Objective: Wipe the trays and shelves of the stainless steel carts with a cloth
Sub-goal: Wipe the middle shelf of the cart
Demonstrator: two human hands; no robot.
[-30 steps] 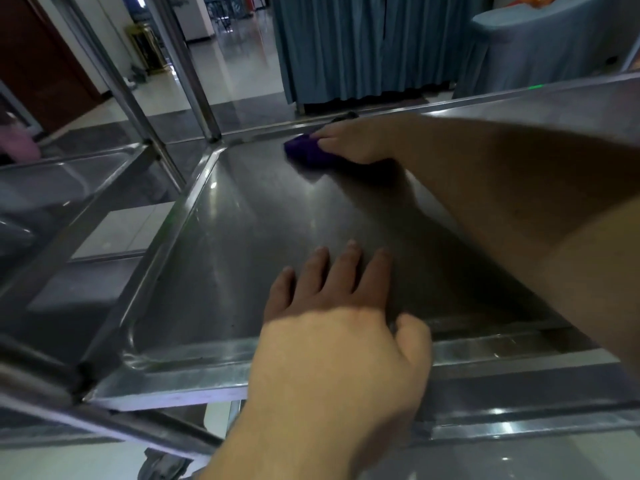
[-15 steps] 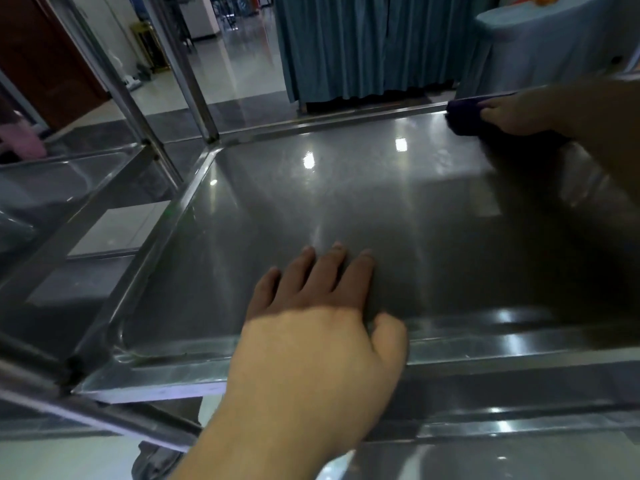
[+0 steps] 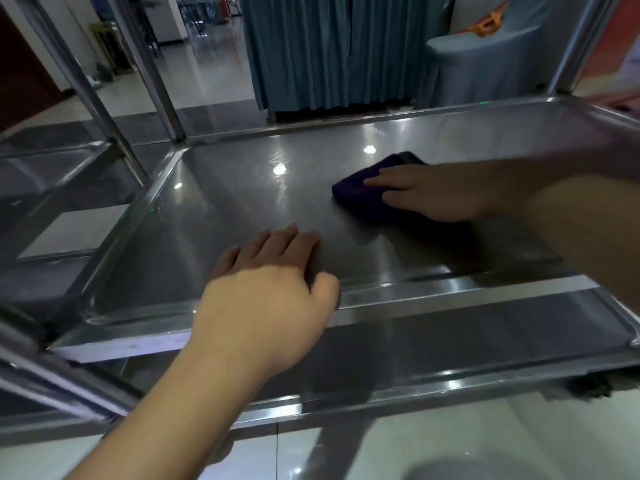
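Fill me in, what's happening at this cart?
A person is wiping a stainless steel cart tray. The right hand lies flat on a purple cloth, pressing it onto the middle of the tray surface. The left hand rests flat on the tray by its near rim, fingers straight, apparently bracing the cart. A lower shelf shows below the near rim; a second cart stands to the left.

Cloth (image 3: pixel 363 194) on tray (image 3: pixel 225 202), right of left hand (image 3: pixel 266 299)

The right hand (image 3: pixel 436 194) presses a purple cloth (image 3: pixel 363 194) flat on the steel cart tray (image 3: pixel 221 202) — the left hand (image 3: pixel 266 299) rests palm-down over its near rim.
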